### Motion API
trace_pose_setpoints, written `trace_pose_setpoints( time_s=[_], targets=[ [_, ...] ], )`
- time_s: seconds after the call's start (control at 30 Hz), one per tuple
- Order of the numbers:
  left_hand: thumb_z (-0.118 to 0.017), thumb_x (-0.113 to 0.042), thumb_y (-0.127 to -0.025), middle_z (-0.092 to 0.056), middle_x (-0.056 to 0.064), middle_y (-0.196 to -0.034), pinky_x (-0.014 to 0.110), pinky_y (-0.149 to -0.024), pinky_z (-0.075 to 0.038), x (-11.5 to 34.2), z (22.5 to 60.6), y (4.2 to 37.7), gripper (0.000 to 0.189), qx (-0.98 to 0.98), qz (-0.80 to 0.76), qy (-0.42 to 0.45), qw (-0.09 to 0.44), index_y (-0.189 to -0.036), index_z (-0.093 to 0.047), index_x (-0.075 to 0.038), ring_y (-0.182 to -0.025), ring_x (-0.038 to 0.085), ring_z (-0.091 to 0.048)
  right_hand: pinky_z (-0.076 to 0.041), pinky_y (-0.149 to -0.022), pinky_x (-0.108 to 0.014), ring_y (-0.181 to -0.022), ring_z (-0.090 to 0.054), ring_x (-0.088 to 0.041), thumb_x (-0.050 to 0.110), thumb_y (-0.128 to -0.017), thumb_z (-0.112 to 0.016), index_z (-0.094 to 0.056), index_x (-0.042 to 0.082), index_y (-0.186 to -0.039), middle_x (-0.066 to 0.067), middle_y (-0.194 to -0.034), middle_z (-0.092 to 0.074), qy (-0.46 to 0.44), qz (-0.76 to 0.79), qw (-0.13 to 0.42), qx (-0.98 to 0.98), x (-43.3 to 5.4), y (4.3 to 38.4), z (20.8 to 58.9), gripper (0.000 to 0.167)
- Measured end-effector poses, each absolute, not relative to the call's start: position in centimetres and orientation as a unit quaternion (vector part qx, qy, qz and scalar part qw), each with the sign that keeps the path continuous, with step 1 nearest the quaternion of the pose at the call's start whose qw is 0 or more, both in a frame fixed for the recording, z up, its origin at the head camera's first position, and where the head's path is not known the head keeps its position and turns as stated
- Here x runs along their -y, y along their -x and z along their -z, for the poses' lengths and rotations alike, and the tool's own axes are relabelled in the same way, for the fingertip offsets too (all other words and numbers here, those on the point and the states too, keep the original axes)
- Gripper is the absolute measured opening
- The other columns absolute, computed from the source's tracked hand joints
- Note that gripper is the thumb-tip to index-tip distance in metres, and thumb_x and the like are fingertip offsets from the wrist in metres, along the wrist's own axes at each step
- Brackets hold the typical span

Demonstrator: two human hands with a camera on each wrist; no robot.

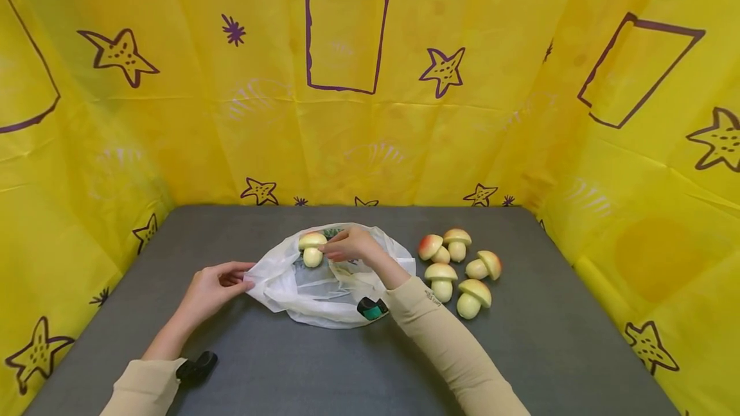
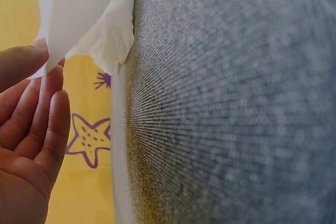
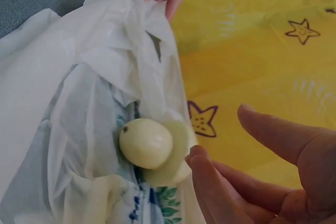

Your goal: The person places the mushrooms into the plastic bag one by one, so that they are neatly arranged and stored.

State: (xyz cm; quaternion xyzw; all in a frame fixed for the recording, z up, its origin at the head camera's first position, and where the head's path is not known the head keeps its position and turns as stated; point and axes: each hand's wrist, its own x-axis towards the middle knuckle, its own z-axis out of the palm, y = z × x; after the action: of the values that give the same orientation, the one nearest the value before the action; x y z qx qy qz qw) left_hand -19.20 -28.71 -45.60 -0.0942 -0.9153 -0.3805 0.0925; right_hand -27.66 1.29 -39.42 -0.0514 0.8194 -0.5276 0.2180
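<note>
A white plastic bag point(image 1: 324, 321) lies on the table with its mouth spread wide. My left hand point(image 1: 211, 287) pinches the bag's left edge between thumb and fingers; the left wrist view shows the pinched white corner point(image 2: 65, 30). Inside the bag's mouth, near its far rim, is a toy mushroom point(image 1: 313, 257) with a yellow-orange cap and pale stem. My right hand point(image 1: 354, 246) hovers over the bag right beside this mushroom. In the right wrist view its thumb and fingers stand apart, the fingertips point(image 3: 198, 153) close to the cap; whether they touch it I cannot tell.
Several more toy mushrooms point(image 1: 441, 281) sit in a group on the grey table point(image 1: 277, 371), right of the bag. Yellow patterned cloth point(image 1: 347, 146) walls in the table at the back and sides. Each wrist wears a black strap point(image 1: 198, 368).
</note>
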Motion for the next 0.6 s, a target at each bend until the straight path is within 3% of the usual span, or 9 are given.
trace_pose_setpoints(
  time_s=[0.3,0.47,0.6],
  targets=[
    [-0.078,-0.028,-0.079,-0.071,0.003,-0.09,0.019,-0.064,-0.051,28.7,45.7,19.2,0.035,0.914,0.381,0.098,0.096,-0.11,-0.071,-0.013,-0.071,0.003,-0.06,-0.057,-0.076,-0.032,-0.097,-0.068,-0.029,0.027,-0.084,-0.073,-0.069,0.003,-0.109,-0.015,-0.1,-0.071,0.093,0.546,0.211,-0.805,-4.4,26.5,37.5,0.036],
    [-0.078,-0.028,-0.079,-0.071,0.003,-0.09,0.019,-0.064,-0.051,28.8,45.7,19.2,0.035,0.915,0.38,0.097,0.093,-0.11,-0.071,-0.013,-0.071,0.002,-0.06,-0.056,-0.077,-0.03,-0.088,-0.07,-0.02,0.027,-0.086,-0.071,-0.067,0.004,-0.114,-0.015,-0.106,-0.07,0.104,0.553,0.2,-0.802,-6.2,25.8,36.7,0.037],
    [-0.078,-0.028,-0.079,-0.071,0.003,-0.09,0.019,-0.064,-0.051,28.8,45.8,19.3,0.035,0.914,0.383,0.1,0.092,-0.11,-0.071,-0.013,-0.071,0.002,-0.06,-0.056,-0.078,-0.031,-0.091,-0.07,-0.02,0.029,-0.085,-0.071,-0.066,0.004,-0.117,-0.014,-0.11,-0.069,0.107,0.551,0.184,-0.807,-7.6,25.3,36.2,0.041]
  ],
)
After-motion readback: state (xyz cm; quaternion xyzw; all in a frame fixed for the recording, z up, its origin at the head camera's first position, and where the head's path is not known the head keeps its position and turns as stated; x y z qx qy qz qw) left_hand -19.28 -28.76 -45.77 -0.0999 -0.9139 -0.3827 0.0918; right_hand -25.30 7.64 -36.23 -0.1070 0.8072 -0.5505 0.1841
